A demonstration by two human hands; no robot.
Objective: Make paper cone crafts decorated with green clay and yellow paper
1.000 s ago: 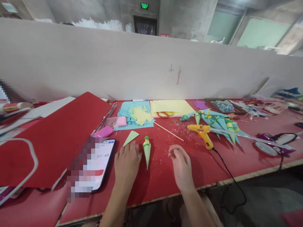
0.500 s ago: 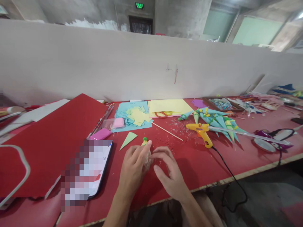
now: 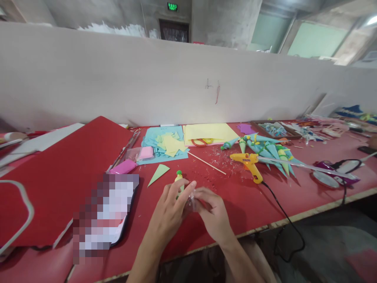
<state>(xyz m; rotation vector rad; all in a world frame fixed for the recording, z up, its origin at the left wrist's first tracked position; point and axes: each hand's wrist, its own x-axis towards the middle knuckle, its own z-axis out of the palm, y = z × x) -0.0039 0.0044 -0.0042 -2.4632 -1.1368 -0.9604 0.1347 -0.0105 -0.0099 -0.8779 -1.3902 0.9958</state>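
Pulling unevenly may tear the film (image 3: 191,202); left hand (image 3: 171,206) and right hand (image 3: 216,215) pinch it, just beside the cone (image 3: 179,179).

Both forearms (image 3: 153,241) are bare, down to slender fingers (image 3: 186,192).

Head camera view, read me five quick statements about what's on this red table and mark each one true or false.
1. The yellow glue gun lies right of the thin stick. True.
2. The right hand grips the glue gun. False: the right hand is at some clear plastic, close to the left hand.
3. A red ball tops the cone by the left hand. False: that cone has a green ball.
4. A green paper piece lies apart from both hands. True.
5. The phone lies right of both hands. False: the phone lies left.
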